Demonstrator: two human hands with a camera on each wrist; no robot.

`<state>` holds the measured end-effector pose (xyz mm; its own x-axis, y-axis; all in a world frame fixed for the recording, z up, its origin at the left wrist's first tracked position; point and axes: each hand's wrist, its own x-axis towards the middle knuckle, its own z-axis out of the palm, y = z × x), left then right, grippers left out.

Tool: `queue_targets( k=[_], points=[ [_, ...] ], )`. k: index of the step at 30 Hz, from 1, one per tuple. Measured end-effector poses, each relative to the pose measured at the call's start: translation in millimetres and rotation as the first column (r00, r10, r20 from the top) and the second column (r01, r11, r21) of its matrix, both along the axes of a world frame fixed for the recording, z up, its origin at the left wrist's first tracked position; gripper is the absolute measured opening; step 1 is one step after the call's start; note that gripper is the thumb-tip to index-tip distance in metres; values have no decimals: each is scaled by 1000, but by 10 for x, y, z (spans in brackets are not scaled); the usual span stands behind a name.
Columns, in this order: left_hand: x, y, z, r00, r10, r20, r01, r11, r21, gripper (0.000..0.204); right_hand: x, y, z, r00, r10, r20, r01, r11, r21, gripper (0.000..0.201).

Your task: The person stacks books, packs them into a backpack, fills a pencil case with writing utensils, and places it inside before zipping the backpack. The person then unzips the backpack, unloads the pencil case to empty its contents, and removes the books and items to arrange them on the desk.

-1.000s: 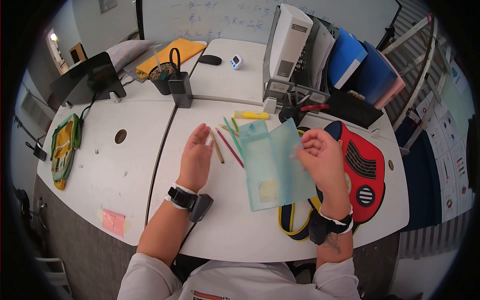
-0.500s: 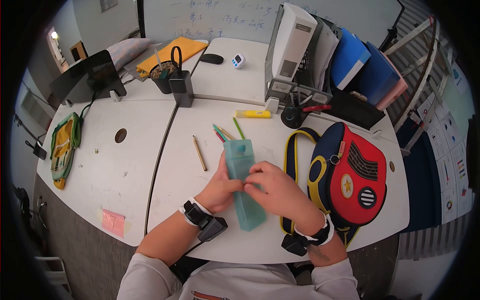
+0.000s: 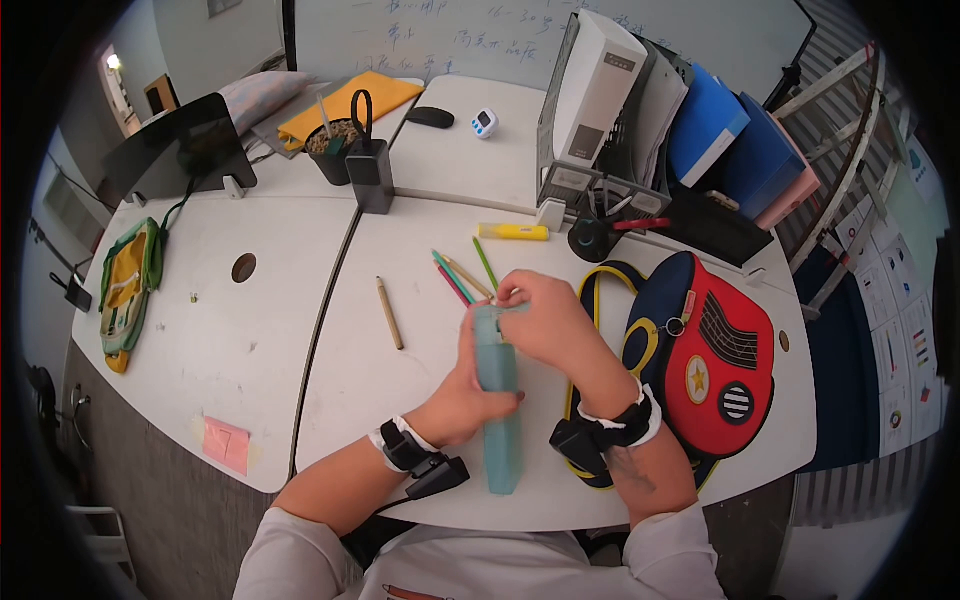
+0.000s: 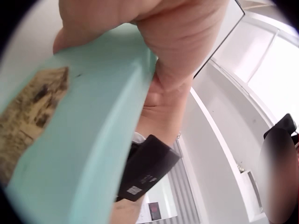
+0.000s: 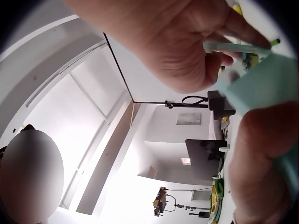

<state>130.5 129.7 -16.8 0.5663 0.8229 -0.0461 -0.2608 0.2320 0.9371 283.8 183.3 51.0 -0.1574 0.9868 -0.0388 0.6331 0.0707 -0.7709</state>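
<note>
Pencil case (image 3: 497,400), closed, contents hidden, gripped by left hand (image 3: 462,392); right hand (image 3: 548,322) pinches its top.

Translucent teal pencil case (image 3: 497,400), red-and-navy backpack (image 3: 705,360) with yellow trim, yellow highlighter (image 3: 512,232), white desk (image 3: 250,340)

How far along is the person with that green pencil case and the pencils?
Done: the pencil case looks folded shut. In hand: the left hand grips its middle while the right hand pinches its top end, apparently at the clasp. Left: several coloured pencils and one brown pencil lie loose on the table.
</note>
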Motion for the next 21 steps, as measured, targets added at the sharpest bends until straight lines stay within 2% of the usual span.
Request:
queue_targets(
  k=[1, 2, 3, 4, 5, 7, 8, 9, 10, 12, 13, 15, 19, 21],
  points=[
    [-21, 13, 54, 998, 28, 53, -23, 996, -84, 115, 47, 29, -28, 1000, -1, 1, 1, 1000, -2, 25],
    [-43, 27, 103, 993, 61, 103, -43, 985, -168, 115, 99, 58, -43, 996, -6, -87, 1, 998, -56, 26],
    [-65, 44, 142, 993, 63, 104, -44, 985, -169, 115, 142, 71, -45, 984, -16, -175, -4, 994, -109, 28],
    [-88, 63, 177, 986, 63, 156, -23, 969, -247, 114, 170, 55, 0, 985, -13, -174, -6, 994, -110, 28],
    [-108, 82, 193, 976, 68, 208, 3, 947, -321, 113, 192, 26, 80, 990, 37, -135, -47, 996, -74, 30],
    [-139, 136, 138, 970, 66, 236, 17, 942, -336, 113, 238, -8, 114, 992, 86, -95, -90, 995, -40, 33],
    [-142, 152, 109, 963, 64, 262, 34, 936, -351, 114, 263, -37, 95, 984, 167, 62, -175, 973, 149, 35],
    [-137, 155, 94, 963, 64, 262, 34, 936, -351, 114, 283, -55, 85, 950, 212, 229, -279, 907, 316, 37],
    [-126, 154, 83, 962, 66, 265, 35, 932, -360, 112, 303, -63, 94, 950, 210, 229, -277, 907, 317, 37],
    [-104, 145, 85, 961, 66, 267, 38, 929, -367, 111, 336, -82, 120, 847, 291, 444, -453, 833, 318, 39],
    [-97, 137, 95, 963, 71, 259, 31, 928, -370, 108, 331, -92, 103, 848, 290, 444, -452, 833, 319, 39],
    [-91, 132, 92, 965, 75, 251, 26, 927, -374, 106, 306, -111, 35, 789, 341, 512, -496, 845, 201, 31],
    [-128, 166, 69, 959, 28, 282, 85, 921, -381, 101, 390, -65, -13, 766, 376, 522, -535, 822, 193, 27],
    [-150, 197, 94, 959, 20, 284, 91, 924, -372, 98, 451, 20, -10, 808, 306, 504, -503, 803, 318, 22]
  ],
)
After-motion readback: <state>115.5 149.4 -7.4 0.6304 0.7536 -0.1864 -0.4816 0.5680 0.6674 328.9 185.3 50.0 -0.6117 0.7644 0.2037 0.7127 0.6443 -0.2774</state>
